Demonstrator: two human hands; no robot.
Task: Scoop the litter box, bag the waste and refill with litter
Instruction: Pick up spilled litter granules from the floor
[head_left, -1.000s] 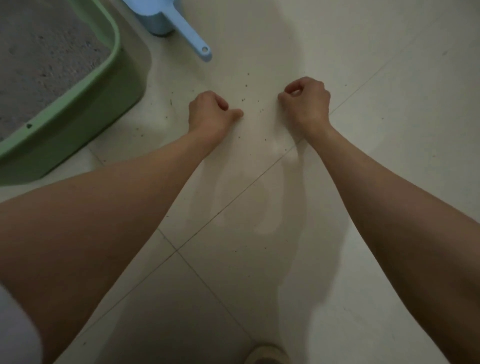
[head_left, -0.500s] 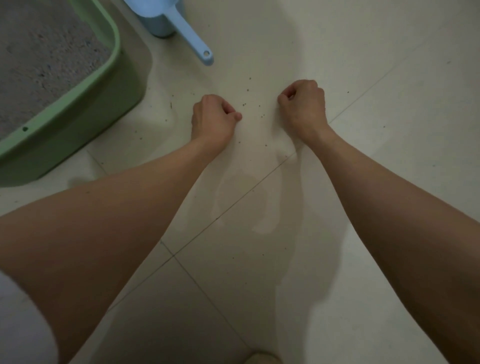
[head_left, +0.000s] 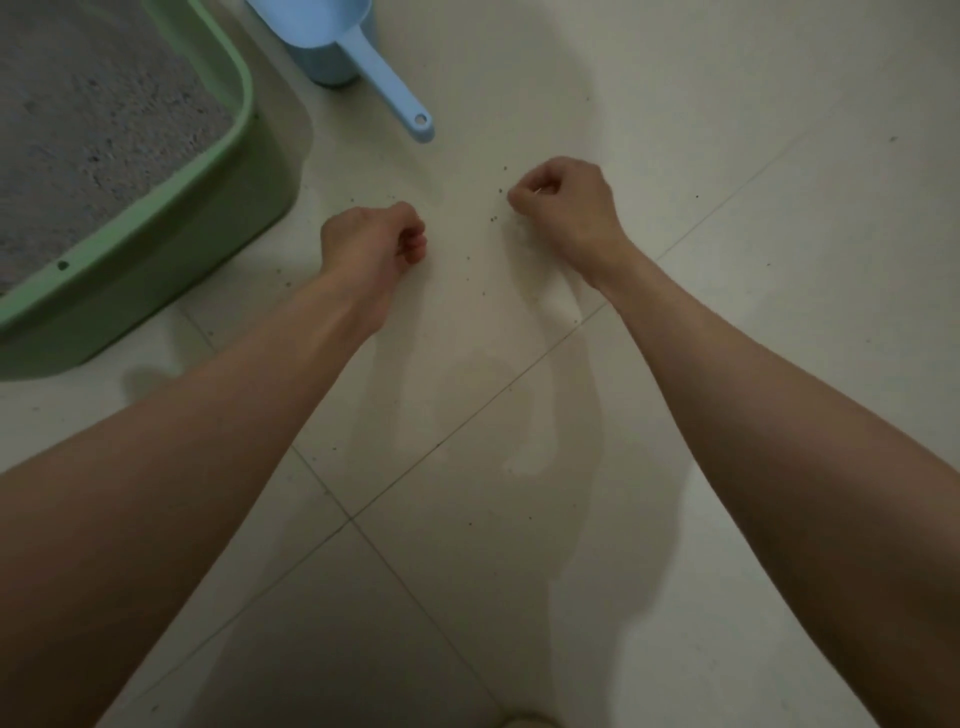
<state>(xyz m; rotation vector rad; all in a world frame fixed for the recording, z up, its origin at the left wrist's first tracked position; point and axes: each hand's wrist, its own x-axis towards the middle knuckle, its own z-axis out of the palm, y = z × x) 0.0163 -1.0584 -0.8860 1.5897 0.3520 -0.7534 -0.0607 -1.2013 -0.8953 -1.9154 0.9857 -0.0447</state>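
A green litter box (head_left: 171, 244) sits at the upper left, filled with grey litter (head_left: 83, 130). A light blue scoop (head_left: 363, 67) rests in a blue holder behind it, its handle pointing toward the floor's middle. My left hand (head_left: 371, 244) is a closed fist just right of the box's corner, holding nothing visible. My right hand (head_left: 563, 205) is also a closed fist, farther right and slightly further away. Both fists hover over the pale tiled floor, with a gap between them.
Scattered dark litter grains (head_left: 491, 218) lie on the white tiles between and around the hands. Tile joints (head_left: 467, 421) cross the floor diagonally. The tip of a shoe or foot (head_left: 530, 721) shows at the bottom edge.
Both fists have stayed closed. The left hand has shifted slightly nearer to me and the view has drifted, showing more of the scoop.
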